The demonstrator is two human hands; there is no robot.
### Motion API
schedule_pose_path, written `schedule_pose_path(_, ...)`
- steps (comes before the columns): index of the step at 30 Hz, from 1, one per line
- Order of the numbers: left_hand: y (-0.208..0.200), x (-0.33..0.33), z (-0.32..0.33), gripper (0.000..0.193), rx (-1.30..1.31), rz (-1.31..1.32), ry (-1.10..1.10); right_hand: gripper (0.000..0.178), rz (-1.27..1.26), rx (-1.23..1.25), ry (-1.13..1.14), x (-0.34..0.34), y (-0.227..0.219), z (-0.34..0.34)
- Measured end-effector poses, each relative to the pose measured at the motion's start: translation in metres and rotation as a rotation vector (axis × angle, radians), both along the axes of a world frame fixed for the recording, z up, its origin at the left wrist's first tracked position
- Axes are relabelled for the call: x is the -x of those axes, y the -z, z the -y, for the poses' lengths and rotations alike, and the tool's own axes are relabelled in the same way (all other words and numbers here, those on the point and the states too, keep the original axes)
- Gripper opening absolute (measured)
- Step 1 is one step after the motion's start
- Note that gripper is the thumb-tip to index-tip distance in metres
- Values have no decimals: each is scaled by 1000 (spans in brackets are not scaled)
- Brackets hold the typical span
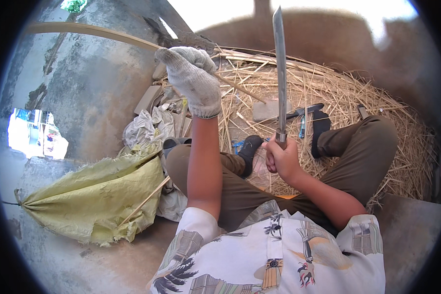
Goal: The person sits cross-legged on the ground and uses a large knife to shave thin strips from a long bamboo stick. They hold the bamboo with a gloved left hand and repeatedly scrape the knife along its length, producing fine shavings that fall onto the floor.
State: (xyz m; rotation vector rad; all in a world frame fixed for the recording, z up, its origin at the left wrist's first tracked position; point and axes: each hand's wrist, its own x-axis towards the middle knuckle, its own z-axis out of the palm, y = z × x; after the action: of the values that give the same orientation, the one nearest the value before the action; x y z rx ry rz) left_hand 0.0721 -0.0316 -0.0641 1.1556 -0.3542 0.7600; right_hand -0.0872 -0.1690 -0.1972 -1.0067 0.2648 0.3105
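My left hand (192, 81), in a whitish knitted glove, is raised and closed around a long bamboo strip (95, 31). One part of the strip runs off to the upper left past the wall. Its other end slants down to the right, toward a flat greyish block (271, 111) on the floor. My bare right hand (284, 159) is wrapped round the handle of a long-bladed knife (281, 66). The blade points upward, apart from the strip. Most of the knife's handle is hidden in my fist.
Split strips and shavings (387, 142) cover the floor around my legs. A dark-handled tool (306, 110) lies beside the block. To the left sit a yellow-green woven sack (98, 196) and whitish crumpled sacking (144, 128), near a worn grey wall (98, 73).
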Motion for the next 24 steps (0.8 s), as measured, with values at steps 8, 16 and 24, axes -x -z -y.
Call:
schedule_pose_path(8, 3, -12, -30, 69, 130, 15, 0, 19, -171, 3, -349, -5, -6, 5)
schedule_pose_path(16, 1, -3, 1, 68, 158, -21, -62, 23, 13, -68, -58, 12, -6, -3)
schedule_pose_path(24, 5, 4, -7, 68, 221, -65, -1, 23, -239, -62, -348, 12, -30, 6)
